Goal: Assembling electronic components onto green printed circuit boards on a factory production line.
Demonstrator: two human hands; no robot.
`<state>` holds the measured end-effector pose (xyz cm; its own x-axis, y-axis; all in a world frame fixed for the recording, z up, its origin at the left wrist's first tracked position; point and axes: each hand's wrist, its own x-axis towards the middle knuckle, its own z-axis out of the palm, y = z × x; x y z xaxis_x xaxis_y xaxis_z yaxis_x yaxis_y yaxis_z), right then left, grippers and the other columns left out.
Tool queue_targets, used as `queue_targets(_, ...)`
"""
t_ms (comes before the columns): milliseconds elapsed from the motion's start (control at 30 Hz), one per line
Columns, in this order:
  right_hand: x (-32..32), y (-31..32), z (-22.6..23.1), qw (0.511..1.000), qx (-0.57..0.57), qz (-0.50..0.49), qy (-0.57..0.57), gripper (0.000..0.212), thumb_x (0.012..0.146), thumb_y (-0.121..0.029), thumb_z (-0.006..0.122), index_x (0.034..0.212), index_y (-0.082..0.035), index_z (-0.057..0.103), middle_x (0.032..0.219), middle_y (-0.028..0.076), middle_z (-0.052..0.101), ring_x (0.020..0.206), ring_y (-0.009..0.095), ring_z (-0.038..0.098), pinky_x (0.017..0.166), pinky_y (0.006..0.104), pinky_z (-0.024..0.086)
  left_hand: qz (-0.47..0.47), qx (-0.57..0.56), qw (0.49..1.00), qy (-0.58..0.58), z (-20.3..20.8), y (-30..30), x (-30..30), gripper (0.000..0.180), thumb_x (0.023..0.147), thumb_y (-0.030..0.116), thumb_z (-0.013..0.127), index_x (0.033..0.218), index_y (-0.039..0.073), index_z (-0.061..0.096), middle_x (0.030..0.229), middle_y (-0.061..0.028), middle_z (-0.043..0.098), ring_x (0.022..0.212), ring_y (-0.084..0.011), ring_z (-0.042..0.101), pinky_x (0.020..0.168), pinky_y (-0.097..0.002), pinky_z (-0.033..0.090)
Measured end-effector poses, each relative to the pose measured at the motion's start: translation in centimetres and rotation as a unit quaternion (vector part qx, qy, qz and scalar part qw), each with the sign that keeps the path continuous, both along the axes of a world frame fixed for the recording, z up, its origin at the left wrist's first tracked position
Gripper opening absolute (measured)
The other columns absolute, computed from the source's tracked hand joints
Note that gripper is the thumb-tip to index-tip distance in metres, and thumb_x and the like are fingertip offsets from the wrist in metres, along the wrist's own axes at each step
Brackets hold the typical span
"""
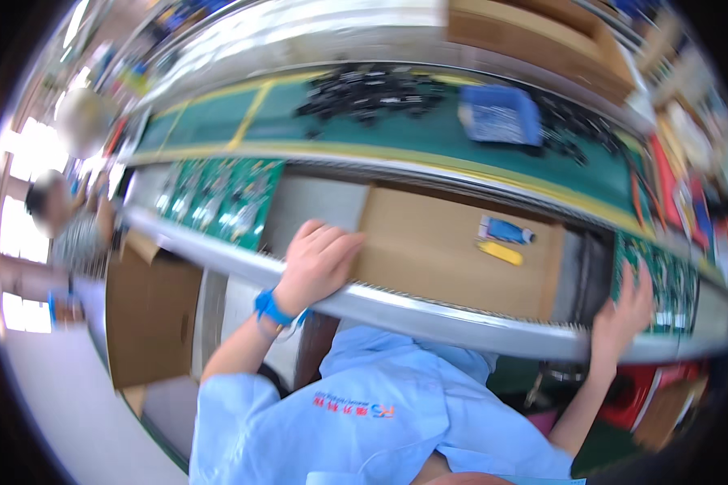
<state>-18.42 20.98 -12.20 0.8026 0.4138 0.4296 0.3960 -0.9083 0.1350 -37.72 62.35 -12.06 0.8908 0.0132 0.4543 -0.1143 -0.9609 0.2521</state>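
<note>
My left hand, with a blue wrist strap, lies over the front rail at the left edge of a shallow cardboard tray. Its fingers are bent together, and whatever they may hold is hidden. Inside the tray are a blue-and-white tube and a yellow piece that looks like a small handle or cap. My right hand is open, fingers spread upward, over the rail beside green circuit boards on the right. More green circuit boards lie in a row left of my left hand.
Behind, a green-topped shelf bears a pile of black parts and a blue bin. A metal rail runs along the front. A cardboard box stands at left, with another person beyond. Tools and red items crowd the right end.
</note>
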Motion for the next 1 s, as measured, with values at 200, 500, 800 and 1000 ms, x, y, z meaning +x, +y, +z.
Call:
queue_targets(200, 3.9, -7.7, -2.9, 0.994, -0.021, -0.091, -0.053, 0.070, 0.074, 0.002, 0.060, 0.138, -0.022, 0.046, 0.143, 0.007, 0.043, 0.125, 0.032, 0.046, 0.103, 0.0468, 0.035, 0.036, -0.017, 0.999, -0.004, 0.0, 3.0, -3.2, 0.019, 0.076, 0.003, 0.065, 0.094, 0.010, 0.065, 0.083, -0.0058, 0.061, 0.075, -0.0226, 0.060, 0.079, -0.0365, 0.045)
queue_targets(500, 6.7, -10.3, -4.5, 0.995, 0.044, -0.039, -0.077, 0.046, 0.083, -0.005, 0.061, 0.128, -0.012, 0.055, 0.131, 0.010, 0.054, 0.117, 0.033, 0.052, 0.095, 0.0410, 0.042, 0.535, -0.009, 0.826, -0.176, -3.4, 22.9, -17.2, 0.038, 0.088, 0.018, 0.059, 0.123, 0.005, 0.052, 0.113, -0.0153, 0.063, 0.106, -0.0327, 0.058, 0.091, -0.0430, 0.042)
queue_targets(800, 8.0, -12.9, -6.0, 0.998, 0.025, -0.046, -0.042, 0.041, 0.086, -0.009, 0.058, 0.127, -0.011, 0.056, 0.133, 0.011, 0.053, 0.120, 0.033, 0.050, 0.097, 0.0420, 0.041, 0.656, 0.020, 0.754, -0.017, -5.0, 28.5, -18.1, 0.061, 0.094, 0.049, 0.045, 0.132, 0.001, 0.043, 0.116, -0.0204, 0.063, 0.112, -0.0344, 0.058, 0.105, -0.0571, 0.025)
queue_targets(1000, 6.3, -10.2, -4.6, 0.997, 0.055, 0.014, -0.045, 0.036, 0.087, -0.008, 0.058, 0.124, -0.005, 0.058, 0.129, 0.017, 0.054, 0.117, 0.036, 0.052, 0.099, 0.0411, 0.040, 0.622, 0.110, 0.769, 0.095, -4.1, 27.3, -17.9, 0.054, 0.098, 0.047, 0.035, 0.123, 0.003, 0.052, 0.096, -0.0191, 0.068, 0.094, -0.0362, 0.065, 0.101, -0.0597, 0.031)
